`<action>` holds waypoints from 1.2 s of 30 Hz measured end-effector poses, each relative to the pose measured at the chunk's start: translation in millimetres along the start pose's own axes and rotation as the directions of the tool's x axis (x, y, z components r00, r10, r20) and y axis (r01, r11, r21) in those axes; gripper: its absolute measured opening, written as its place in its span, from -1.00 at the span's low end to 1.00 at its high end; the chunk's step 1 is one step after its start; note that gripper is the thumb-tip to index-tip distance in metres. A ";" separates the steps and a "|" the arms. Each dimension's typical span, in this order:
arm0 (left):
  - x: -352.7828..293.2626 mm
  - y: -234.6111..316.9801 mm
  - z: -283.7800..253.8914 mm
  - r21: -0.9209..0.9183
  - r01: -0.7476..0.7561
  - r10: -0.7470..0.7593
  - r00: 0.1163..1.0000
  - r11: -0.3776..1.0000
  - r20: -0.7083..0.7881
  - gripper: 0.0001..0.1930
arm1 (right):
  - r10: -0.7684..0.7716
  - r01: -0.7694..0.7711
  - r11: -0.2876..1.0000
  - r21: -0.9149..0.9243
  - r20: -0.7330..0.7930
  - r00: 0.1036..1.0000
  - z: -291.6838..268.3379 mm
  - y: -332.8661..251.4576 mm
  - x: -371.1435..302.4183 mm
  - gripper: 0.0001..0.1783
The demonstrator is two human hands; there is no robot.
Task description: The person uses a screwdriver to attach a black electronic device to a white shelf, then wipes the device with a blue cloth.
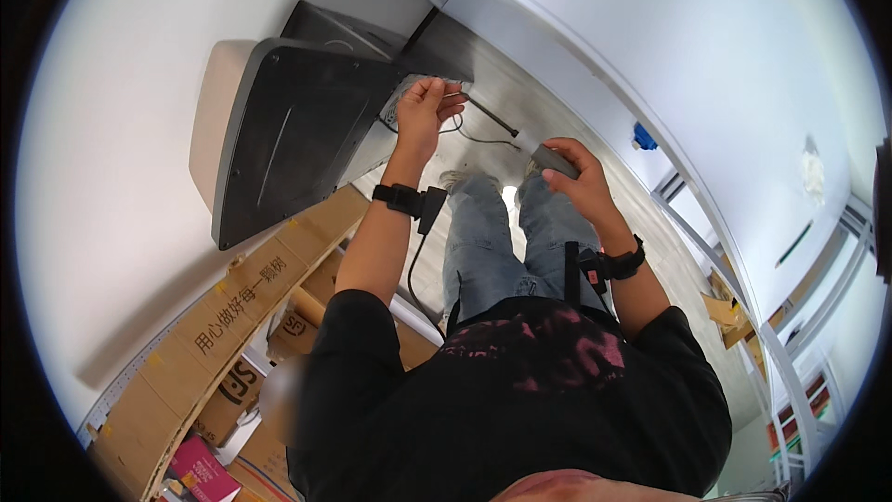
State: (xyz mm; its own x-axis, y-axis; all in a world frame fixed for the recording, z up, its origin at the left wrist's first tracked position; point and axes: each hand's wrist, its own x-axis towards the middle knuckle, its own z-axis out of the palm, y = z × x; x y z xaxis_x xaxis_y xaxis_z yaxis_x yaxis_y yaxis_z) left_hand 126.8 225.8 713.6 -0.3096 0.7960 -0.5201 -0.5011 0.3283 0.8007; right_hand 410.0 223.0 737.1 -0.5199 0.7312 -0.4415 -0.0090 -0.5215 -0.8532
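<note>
My right hand (578, 174) is wrapped round the grey handle of what looks like a screwdriver (490, 117), with a pale collar and a long dark shaft. The shaft slants up and left to my left hand (428, 112), whose thumb and finger pinch at its far end. Anything small between those fingertips is too small to make out. Just left of my left hand stands a large black panel (307, 135) with small screws along its border and a beige body behind it. A thin dark cable (487, 140) runs below the shaft.
A long cardboard strip (232, 321) and open cardboard boxes lie at the lower left, with a magenta box (203, 469) among them. White table edge (595, 65) curves along the right. A blue object (644, 137) sits beyond it. Black bands with devices circle both wrists.
</note>
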 end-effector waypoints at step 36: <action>-20.7 -64.5 -97.8 -0.183 0.075 -0.106 0.981 0.980 -0.165 -0.84 | -0.099 0.152 0.862 -0.484 0.135 0.986 47.1 50.5 49.4 -0.55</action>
State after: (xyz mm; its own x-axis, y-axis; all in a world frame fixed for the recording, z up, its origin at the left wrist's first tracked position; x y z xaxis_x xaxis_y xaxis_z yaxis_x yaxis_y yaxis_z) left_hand 86.5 138.4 643.7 -0.3838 0.6621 -0.6437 -0.6625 0.2882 0.6914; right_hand 343.7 212.1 685.3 -0.6270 0.7130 -0.3138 0.3262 -0.1254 -0.9369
